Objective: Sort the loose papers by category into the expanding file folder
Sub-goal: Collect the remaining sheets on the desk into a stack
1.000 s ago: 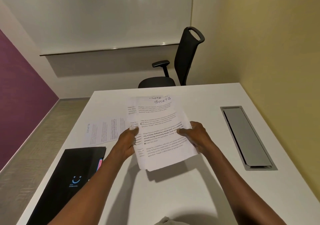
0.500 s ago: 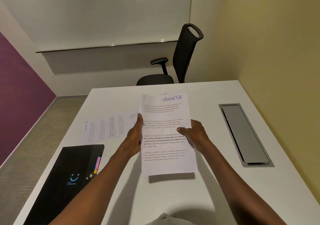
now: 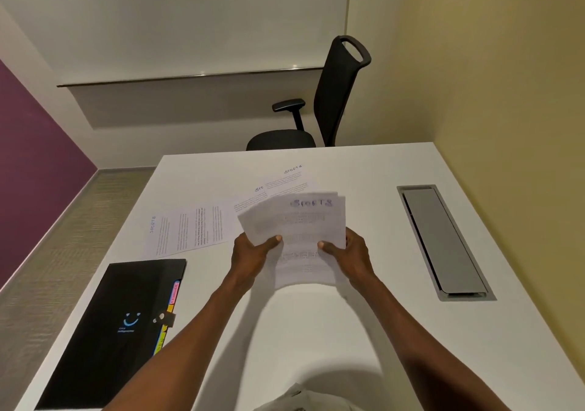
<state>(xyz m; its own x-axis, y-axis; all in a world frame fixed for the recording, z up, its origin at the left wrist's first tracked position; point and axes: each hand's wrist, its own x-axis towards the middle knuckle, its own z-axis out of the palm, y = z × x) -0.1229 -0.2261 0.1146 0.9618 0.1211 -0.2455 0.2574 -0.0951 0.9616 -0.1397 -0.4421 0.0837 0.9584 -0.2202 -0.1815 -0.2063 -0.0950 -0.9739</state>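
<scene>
Both hands hold a stack of printed papers (image 3: 304,223) above the middle of the white table (image 3: 364,170); the top sheet is headed "SPORTS" and is blurred. My left hand (image 3: 253,250) grips the stack's left edge and my right hand (image 3: 348,250) grips its right edge. Three more "SPORTS" sheets lie flat on the table: one at the left (image 3: 186,231), one partly under the stack (image 3: 250,200), and one further back (image 3: 289,179). The black expanding file folder (image 3: 117,328) lies closed at the front left, with coloured tabs along its right edge.
A grey metal cable hatch (image 3: 441,241) is set into the table on the right. A black office chair (image 3: 319,106) stands behind the far edge. A yellow wall runs close along the right side, and a whiteboard hangs on the far wall.
The held stack has dropped lower and tilted flatter toward the table. Two more "SPORTS" sheets now show on the table behind it. My left hand has shifted from the side to the stack's lower left.
</scene>
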